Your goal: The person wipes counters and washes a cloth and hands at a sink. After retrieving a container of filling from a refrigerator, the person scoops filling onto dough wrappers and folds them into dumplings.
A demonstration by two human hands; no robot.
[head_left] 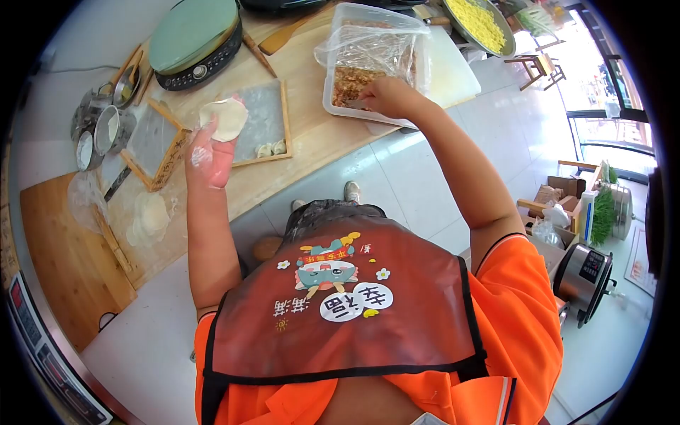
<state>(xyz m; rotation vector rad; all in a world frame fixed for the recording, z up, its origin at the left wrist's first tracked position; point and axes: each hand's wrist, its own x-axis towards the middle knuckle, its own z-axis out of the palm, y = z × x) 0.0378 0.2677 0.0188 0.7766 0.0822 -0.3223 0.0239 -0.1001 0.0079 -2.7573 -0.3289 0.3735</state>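
Note:
My left hand [210,157], dusted with flour, holds up a round dumpling wrapper [228,119], which lies across its fingers. Below it sits a wood-framed tray [287,117] with several folded dumplings [270,149] at its near edge. My right hand [389,97] is closed and reaches over the near side of a clear plastic container [328,106] of minced filling [348,79]. Something thin and pale shows at its fingertips, too hidden to name. Crumpled plastic film [375,49] covers the far part of the filling.
A green electric griddle [195,35] stands at the back left. Nearby are metal bowls [113,131] and a second wooden frame [152,180]. More wrappers [149,218] lie near a wooden board [64,255]. A bowl of yellow crumbs [482,25] stands at the back right.

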